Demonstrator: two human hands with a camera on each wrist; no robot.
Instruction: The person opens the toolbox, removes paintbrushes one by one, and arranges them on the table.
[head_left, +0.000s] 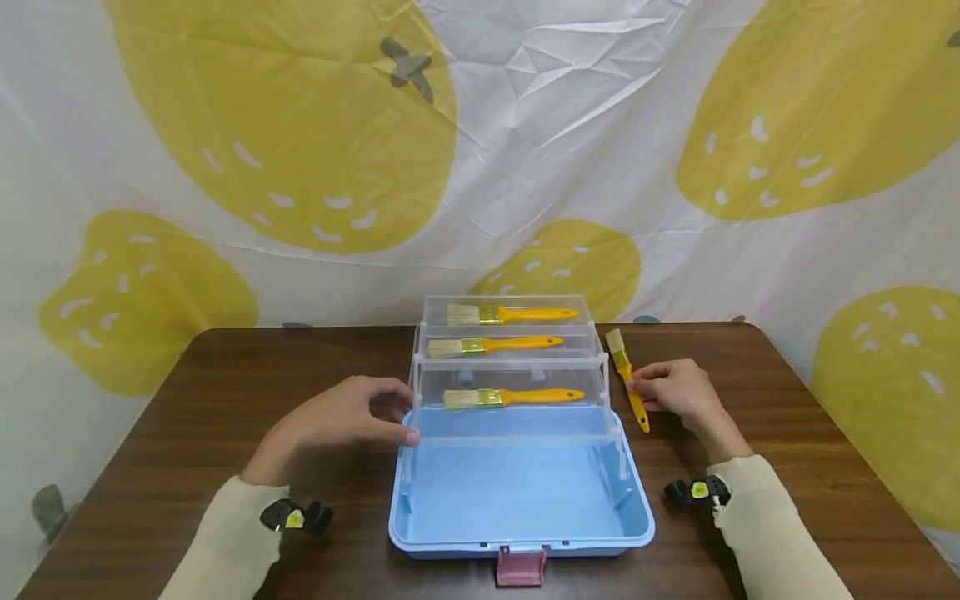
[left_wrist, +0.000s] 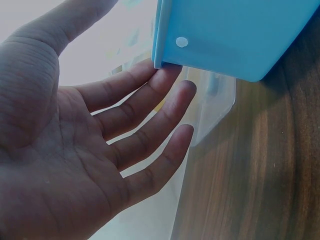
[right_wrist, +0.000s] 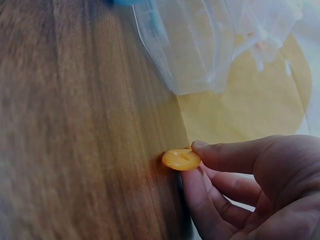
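Note:
Between the hands stands a light blue toolbox [head_left: 517, 500], with clear tiered trays [head_left: 517, 429] raised at its back. One yellow-handled paintbrush lies in each tier: a front brush [head_left: 540, 397], a middle brush [head_left: 521, 342] and a rear brush [head_left: 536, 314]. My right hand [head_left: 678, 390] pinches a fourth paintbrush [head_left: 640, 411] by its handle, right of the box, bristles pointing away. At the left side is my left hand [head_left: 341, 421], its thumb by the tray corner. In the left wrist view its spread, extended fingers [left_wrist: 172, 102] reach the blue rim.
A pink latch [head_left: 521, 568] hangs from the box's front edge. The box stands on a dark wood table [head_left: 330, 533]. Right behind the table's far edge hangs a white cloth [head_left: 517, 158] with large yellow fruit prints.

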